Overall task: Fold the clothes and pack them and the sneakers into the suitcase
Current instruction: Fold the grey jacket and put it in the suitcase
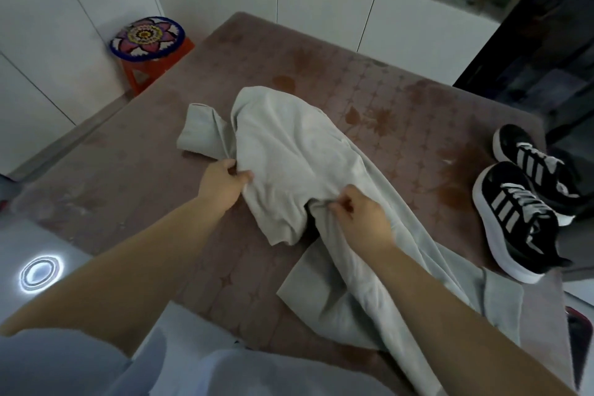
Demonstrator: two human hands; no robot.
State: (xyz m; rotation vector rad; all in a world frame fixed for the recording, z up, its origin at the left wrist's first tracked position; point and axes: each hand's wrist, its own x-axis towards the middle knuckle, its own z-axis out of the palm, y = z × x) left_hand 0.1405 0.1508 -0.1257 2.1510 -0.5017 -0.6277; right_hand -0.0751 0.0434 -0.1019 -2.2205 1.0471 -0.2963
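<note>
Grey cloth pinched in both hands over a brown patterned bed.

Left hand (221,185) fingers closed on a fold of the grey garment (299,167) at its left edge; right hand (360,219) thumb and fingertips nipped on a crease near the middle. Garment crumpled, spread diagonally from mid-bed down to the near edge. Pair of black sneakers (527,199) side by side at the right edge, just apart from the cloth. Bare bed surface (128,164) open to the left and beyond. Suitcase unseen.
</note>
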